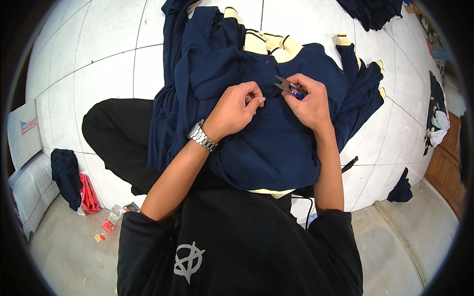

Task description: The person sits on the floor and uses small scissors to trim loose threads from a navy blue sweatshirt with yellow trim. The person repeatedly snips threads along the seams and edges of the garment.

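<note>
A navy polo shirt [266, 140] with a cream collar [287, 50] edged in dark stripes lies across my lap. In my right hand [311, 98] is a pair of thread snips [285, 84] with a blue part at the grip. Their two blades stand apart over the buttoned placket [271, 76] and point left. My left hand [240, 105] rests on the shirt's front, its thumb and fingertips pinched together beside the placket. Whether thread or cloth is between those fingertips is too small to tell. A metal-band watch [203, 136] sits on my left wrist.
More navy garments [174, 74] lie under and left of the shirt; others with cream cuffs [343, 40] spread to its right. White floor tiles [107, 74] surround me. A plastic bottle [111, 222], a red bag [89, 194] and white sacks [35, 188] are at left.
</note>
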Tool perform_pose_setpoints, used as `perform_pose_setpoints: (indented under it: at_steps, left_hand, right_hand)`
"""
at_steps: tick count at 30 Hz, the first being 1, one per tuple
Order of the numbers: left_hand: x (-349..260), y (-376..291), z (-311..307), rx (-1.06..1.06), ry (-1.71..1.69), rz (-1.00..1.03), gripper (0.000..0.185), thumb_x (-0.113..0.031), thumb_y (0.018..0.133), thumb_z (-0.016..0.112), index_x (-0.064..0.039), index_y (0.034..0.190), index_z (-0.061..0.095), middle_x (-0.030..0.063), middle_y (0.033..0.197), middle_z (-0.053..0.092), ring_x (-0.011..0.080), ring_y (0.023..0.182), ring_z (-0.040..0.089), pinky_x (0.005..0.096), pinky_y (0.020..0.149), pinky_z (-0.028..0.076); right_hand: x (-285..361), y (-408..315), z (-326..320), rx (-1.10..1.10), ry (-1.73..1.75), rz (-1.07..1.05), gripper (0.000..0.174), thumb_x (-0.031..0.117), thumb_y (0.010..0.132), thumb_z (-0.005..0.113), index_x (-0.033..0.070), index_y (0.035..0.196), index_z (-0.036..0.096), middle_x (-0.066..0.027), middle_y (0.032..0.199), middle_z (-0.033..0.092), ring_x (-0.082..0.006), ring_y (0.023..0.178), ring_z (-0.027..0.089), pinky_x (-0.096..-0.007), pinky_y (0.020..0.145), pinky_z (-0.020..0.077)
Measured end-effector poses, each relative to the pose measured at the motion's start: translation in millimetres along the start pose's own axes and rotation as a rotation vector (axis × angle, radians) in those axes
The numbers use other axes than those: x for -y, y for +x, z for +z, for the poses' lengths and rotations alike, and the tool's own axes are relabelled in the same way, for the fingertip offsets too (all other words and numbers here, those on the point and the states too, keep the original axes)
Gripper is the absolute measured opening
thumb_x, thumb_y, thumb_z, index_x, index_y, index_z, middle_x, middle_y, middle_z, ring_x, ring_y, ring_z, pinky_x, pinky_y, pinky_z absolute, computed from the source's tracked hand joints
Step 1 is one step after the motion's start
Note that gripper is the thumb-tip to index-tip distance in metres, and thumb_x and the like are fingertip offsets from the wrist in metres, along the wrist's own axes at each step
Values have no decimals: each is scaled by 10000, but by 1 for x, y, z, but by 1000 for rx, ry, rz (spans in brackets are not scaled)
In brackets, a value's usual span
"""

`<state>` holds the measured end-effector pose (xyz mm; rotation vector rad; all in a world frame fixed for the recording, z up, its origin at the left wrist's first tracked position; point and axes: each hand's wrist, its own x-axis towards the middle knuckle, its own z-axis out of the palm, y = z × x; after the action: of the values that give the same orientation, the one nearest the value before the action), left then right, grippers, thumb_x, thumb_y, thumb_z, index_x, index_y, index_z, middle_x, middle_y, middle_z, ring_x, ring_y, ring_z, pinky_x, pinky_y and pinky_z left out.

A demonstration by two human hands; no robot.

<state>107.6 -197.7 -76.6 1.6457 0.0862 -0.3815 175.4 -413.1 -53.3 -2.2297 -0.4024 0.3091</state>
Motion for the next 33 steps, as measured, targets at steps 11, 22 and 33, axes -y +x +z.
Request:
perform_pose_setpoints:
  at_steps: [11, 22, 33]
  left_hand:
    - [1, -4, -2, -3, 61, 9, 121, 13, 952, 652, 46, 1065, 678, 52, 922, 733, 46, 726, 627, 231, 685, 533]
    - [-2, 2, 2, 7, 173, 76, 163, -68, 962, 747, 20, 1099, 735, 15, 872, 707, 45, 664, 561, 265, 632, 489]
    - [-4, -5, -5, 43, 63, -35, 97, -49, 1024, 626, 25, 1030, 687, 59, 901, 725, 112, 742, 655, 276, 706, 543]
  right_hand:
    - [2, 0, 0, -6, -14, 16, 161, 9, 820, 757, -18, 975, 727, -51, 805, 719, -94, 729, 636, -257, 705, 500]
    - [0, 2, 1, 6, 3, 33, 219, 103, 805, 771, 29, 1009, 749, -138, 846, 750, -276, 754, 718, -359, 721, 537]
    - [39, -18, -17, -21, -15, 17, 324, 77, 879, 807, -6, 1162, 673, -59, 904, 692, -99, 824, 627, -255, 734, 496]
